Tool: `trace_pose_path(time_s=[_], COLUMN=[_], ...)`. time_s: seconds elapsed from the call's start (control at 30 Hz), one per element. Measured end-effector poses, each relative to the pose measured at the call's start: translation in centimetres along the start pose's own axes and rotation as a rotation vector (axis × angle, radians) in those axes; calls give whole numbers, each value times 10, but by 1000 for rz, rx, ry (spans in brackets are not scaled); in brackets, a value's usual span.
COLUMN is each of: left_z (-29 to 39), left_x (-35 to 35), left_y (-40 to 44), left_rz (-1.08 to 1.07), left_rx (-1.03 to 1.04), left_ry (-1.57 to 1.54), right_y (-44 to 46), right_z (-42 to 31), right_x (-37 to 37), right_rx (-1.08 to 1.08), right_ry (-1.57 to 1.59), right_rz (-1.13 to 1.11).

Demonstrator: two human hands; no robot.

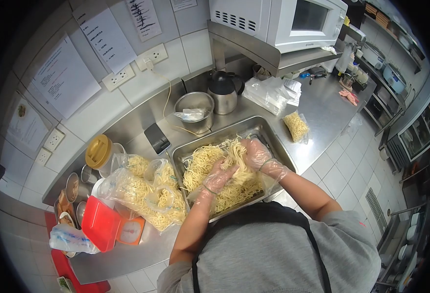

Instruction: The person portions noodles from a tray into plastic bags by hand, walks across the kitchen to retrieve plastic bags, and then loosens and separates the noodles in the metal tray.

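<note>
Yellow noodles (200, 171) fill much of a deep steel tray (289, 163) on the counter. My left hand (219, 176), in a clear plastic glove, has its fingers closed on a clump of noodles at the tray's middle. Gloved the same way, my right hand (258, 154) grips the raised upper end of that clump near the far right side. Some fingertips are hidden among the strands. To the left of the tray lies a large clear bag (132, 188) of more noodles, and a small noodle bag (296, 128) rests to the right.
Behind the tray stand a steel pot (194, 105) and a steel jug (223, 95). A black scale-like device (157, 138) lies to their left. A red container (100, 223) and an orange kitchen scale (130, 231) sit at the left. A microwave (283, 22) is on the shelf above.
</note>
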State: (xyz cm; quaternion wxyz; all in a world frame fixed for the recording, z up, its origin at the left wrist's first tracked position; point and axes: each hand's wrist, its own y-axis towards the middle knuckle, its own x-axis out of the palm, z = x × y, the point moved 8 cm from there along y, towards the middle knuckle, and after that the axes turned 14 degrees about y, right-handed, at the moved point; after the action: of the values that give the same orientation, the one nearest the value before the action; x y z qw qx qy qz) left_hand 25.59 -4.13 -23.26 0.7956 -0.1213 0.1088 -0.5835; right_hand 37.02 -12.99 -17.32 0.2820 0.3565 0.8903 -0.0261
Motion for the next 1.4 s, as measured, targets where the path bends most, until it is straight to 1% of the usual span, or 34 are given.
trace_pose_path(time_s=[0.07, 0.1, 0.17, 0.2, 0.23, 0.27, 0.3, 0.33, 0.37, 0.4, 0.43, 0.47, 0.5, 0.53, 0.6, 0.63, 0.7, 0.73, 0.77, 0.83, 0.87, 0.93, 0.97, 1.07, 1.1, 1.13, 1.17, 1.23, 1.27, 1.3, 1.33, 1.37, 1.4], left_z=[-18, -18, -25, -29, -27, -24, -20, -17, 1, -9, -22, -37, -46, -55, -34, -52, -49, -43, -12, -17, -22, -44, -49, 18, 20, 19, 18, 7, 16, 27, 35, 13, 14], left_x=[-1, -1, -17, -23, -31, -37, -45, -51, -42, -35, -27, -22, -22, -23, -11, -17, -29, -34, -26, -31, -34, -48, -51, -19, -6, 4, 15, 14, 8, 2, -4, -14, -18], left_y=[8, 13, 26, 32, 35, 39, 41, 40, 26, 30, 39, 50, 58, 64, 41, 50, 46, 46, 23, 28, 32, 53, 59, 20, 14, 11, 9, 12, 9, 8, 3, 19, 16], left_rz=[-35, -8, 57, 89, 183, 207, 232, 258, 173, 113, 52, -10, -31, -2, 69, 76, 200, 258, 263, 301, 321, 388, 423, 389, 272, 229, 189, 175, 249, 323, 397, 366, 341], left_rx=[24, 71, 28, 6, 113, 226, 340, 452, 345, 260, 177, 96, 236, 382, 236, 316, 338, 348, 136, 112, 101, 256, 331, 592, 535, 506, 477, 483, 573, 663, 751, 738, 749], left_ry=[11, -82, 18, 67, 25, -33, -93, -154, -357, -455, -552, -646, -285, 62, -217, -214, -2, 105, 68, 87, 95, 312, 421, 574, 487, 477, 466, 403, 391, 378, 363, 310, 315], right_y=[1, 3, 13, 14, 11, 11, 12, 13, 12, 12, 10, 6, -2, -10, -19, -16, -14, -11, -8, -9, -9, -5, -4, -11, -3, 5, 10, -3, -8, -6, -6, -8, -9], right_z=[-6, -3, -1, -12, -25, -34, -27, -27, -27, -25, -24, -35, -46, -44, -25, -13, 6, 21, 36, 32, 37, 49, 51, 38, 49, 73, 81, 44, 30, 31, 39, 50, 45], right_x=[-5, -8, -22, -30, -41, -50, -51, -50, -47, -42, -26, -10, 8, 24, 55, 62, 72, 66, 55, 32, 25, 11, 6, -7, 3, 22, 33, 37, 38, 37, 44, 50, 50], right_rx=[-42, 27, 160, 135, 111, 88, 234, 238, 243, 247, 188, 40, -107, -200, -385, -368, -331, -248, -165, 11, 87, 234, 342, 677, 571, 464, 355, 394, 413, 357, 347, 337, 281], right_ry=[-85, -1, 169, 170, 171, 172, 291, 465, 641, 817, 790, 439, 88, -95, -457, -407, -303, -245, -189, -108, 8, 241, 278, 394, 462, 528, 592, 458, 390, 385, 468, 551, 525], right_rz=[48, 29, -11, -80, -148, -214, -304, -329, -354, -377, -407, -435, -451, -385, -246, -267, -308, -291, -273, -194, -153, -73, -61, -21, 18, 56, 92, -18, -72, -81, -188, -296, -327])
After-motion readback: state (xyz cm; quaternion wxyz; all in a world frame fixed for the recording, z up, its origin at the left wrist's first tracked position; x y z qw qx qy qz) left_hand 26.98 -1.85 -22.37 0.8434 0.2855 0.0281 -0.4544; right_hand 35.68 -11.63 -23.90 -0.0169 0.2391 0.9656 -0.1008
